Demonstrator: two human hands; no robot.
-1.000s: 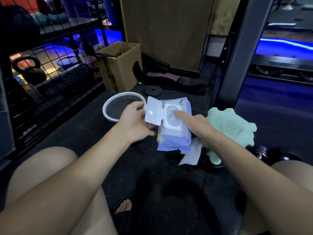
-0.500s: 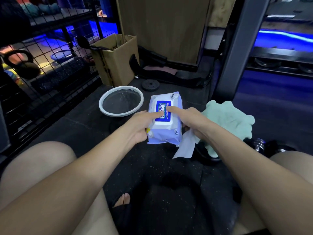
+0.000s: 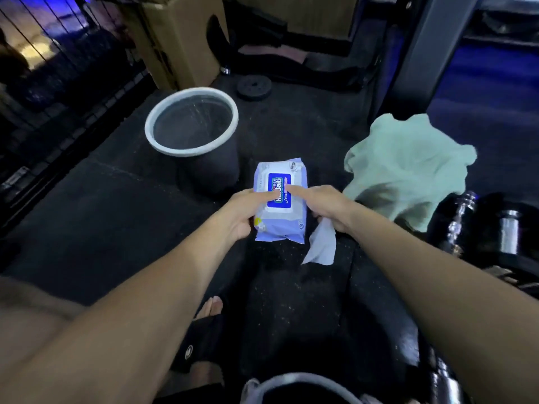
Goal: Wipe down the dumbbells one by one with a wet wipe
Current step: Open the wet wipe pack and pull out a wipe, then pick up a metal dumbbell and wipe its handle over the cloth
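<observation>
A purple wet-wipe pack (image 3: 280,225) with a blue label sits low over the black rubber floor, lid closed. My left hand (image 3: 242,217) grips its left side, thumb on the label. My right hand (image 3: 323,209) presses a fingertip on the lid while its other fingers pinch a white wet wipe (image 3: 320,247) that hangs down. A dumbbell (image 3: 463,223) with a chrome handle and black plates lies at the right, partly under a mint-green cloth (image 3: 408,170).
A bin (image 3: 191,122) with a white rim stands just beyond the pack. A cardboard box (image 3: 180,39) and a small weight plate (image 3: 253,87) are behind it. A wire rack (image 3: 58,68) runs along the left. My sandalled foot (image 3: 204,325) is below the hands.
The pack's lid, open a second ago, is now pressed shut. The pack has come down toward the floor and the view has tilted downward.
</observation>
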